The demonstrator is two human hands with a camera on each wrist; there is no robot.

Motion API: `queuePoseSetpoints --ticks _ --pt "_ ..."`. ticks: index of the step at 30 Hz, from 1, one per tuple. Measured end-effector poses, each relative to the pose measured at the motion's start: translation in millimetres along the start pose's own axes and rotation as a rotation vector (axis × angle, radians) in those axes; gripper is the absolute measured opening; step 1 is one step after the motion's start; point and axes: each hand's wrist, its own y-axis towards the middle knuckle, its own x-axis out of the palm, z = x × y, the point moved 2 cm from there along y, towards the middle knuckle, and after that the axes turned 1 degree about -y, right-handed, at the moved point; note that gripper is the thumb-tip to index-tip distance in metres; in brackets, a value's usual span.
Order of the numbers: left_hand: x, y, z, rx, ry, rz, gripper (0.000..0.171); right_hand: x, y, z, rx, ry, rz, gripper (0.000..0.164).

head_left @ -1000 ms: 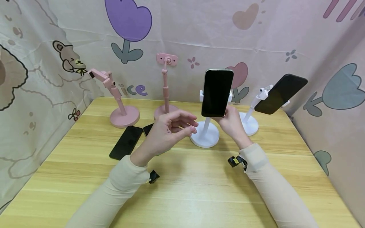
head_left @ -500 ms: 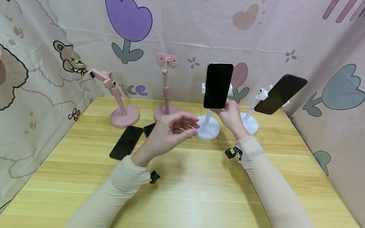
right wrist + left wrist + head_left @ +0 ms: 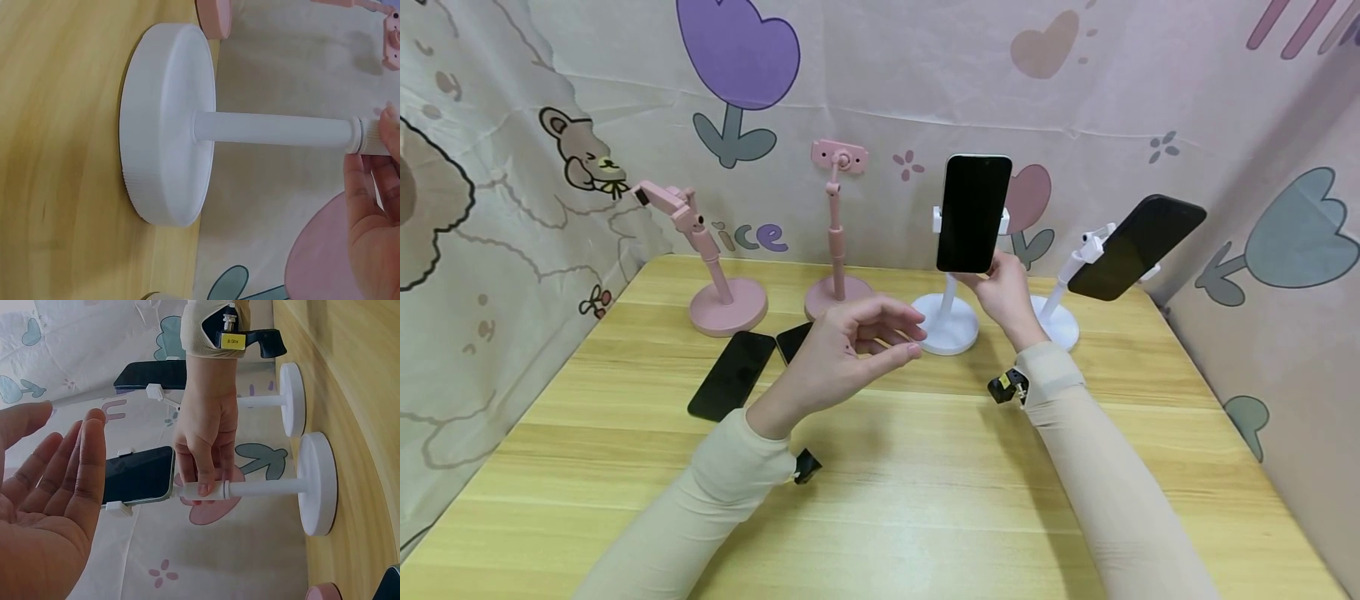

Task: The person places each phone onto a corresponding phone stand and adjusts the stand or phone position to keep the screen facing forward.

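A white phone stand (image 3: 950, 327) with a black-screened phone (image 3: 973, 212) upright in its clamp stands right of the table's middle. Just below the clamp, my right hand (image 3: 1006, 296) grips the stand's pole; the phone partly covers the fingers in the head view. From the left wrist view, thumb and fingers of that hand (image 3: 206, 434) pinch the collar under the phone. The round base (image 3: 169, 125) sits on the wood in the right wrist view. My left hand (image 3: 842, 350) hovers left of the stand, fingers loosely bent and holding nothing.
Another white stand (image 3: 1057, 323) holds a tilted phone (image 3: 1138, 247) at the right. Two pink stands (image 3: 728, 307) (image 3: 837, 293) without phones stand at the back left. A phone (image 3: 732, 375) lies flat in front of them, and another (image 3: 793, 340) is partly behind my left hand.
My right hand has slid the white stand with its phone away from me, toward the back of the table. The left hand has barely moved.
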Motion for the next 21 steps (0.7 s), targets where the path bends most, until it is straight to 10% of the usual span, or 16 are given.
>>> queuePoseSetpoints --ticks 21 --pt "0.7 -0.2 -1.6 0.017 0.014 -0.013 0.028 0.8 3.4 4.1 0.036 0.03 -0.02 0.025"
